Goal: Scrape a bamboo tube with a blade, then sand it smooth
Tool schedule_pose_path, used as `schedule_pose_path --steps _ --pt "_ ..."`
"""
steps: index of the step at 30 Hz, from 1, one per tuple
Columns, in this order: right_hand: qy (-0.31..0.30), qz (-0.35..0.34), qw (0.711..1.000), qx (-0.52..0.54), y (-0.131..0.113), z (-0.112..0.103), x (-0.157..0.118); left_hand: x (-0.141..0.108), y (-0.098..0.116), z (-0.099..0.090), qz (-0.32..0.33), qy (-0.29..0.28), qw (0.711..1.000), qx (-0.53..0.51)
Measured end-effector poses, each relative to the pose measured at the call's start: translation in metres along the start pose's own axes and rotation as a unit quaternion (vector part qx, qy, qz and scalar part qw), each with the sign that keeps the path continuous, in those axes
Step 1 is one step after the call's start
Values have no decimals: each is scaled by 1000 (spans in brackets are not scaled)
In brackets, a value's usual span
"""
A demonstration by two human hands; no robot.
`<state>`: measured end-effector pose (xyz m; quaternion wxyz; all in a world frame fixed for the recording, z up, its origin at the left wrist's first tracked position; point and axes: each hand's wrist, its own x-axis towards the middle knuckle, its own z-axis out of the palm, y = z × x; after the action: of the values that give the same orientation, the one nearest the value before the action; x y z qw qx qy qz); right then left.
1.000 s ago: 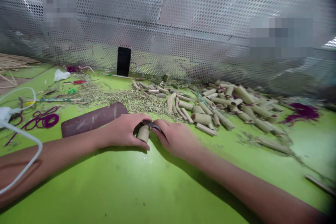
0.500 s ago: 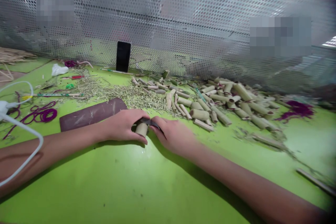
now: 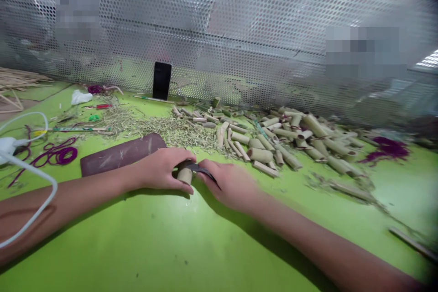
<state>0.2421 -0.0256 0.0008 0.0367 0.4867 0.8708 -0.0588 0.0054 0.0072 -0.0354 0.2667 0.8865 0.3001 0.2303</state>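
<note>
My left hand (image 3: 167, 169) is closed round a short bamboo tube (image 3: 185, 174), thumb below and fingers over the top, holding it just above the green table. In my right hand (image 3: 227, 183) is a dark-bladed knife (image 3: 201, 170), gripped between thumb and fingers. Its blade reaches to the upper part of the tube, close to my left fingertips. The handle is mostly hidden in my right fist. Behind my left forearm lies a brown sheet, perhaps sandpaper (image 3: 119, 155).
Beyond my hands lie bamboo shavings (image 3: 171, 130) and a heap of cut bamboo pieces (image 3: 290, 137). A phone (image 3: 162, 80) leans on the perforated metal screen (image 3: 212, 45). Purple cord (image 3: 61, 154) and a white cable (image 3: 51, 182) are at left. More purple thread (image 3: 388, 148) sits at right.
The whole view has shifted slightly, so things appear a little lower. The knife blade shows at a slightly different angle against the tube; both hands keep their grips.
</note>
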Motion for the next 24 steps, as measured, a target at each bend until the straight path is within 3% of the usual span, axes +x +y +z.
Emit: schedule_pose_path --steps 3,10,24 --pt "25 11 999 -24 -1 -2 3 0 5 0 -24 2 1000 -6" --pt "48 17 998 -40 -5 1 5 2 6 1 -3 4 1000 16" --pt "10 2 1000 16 -1 -3 2 8 -4 4 28 6 998 49"
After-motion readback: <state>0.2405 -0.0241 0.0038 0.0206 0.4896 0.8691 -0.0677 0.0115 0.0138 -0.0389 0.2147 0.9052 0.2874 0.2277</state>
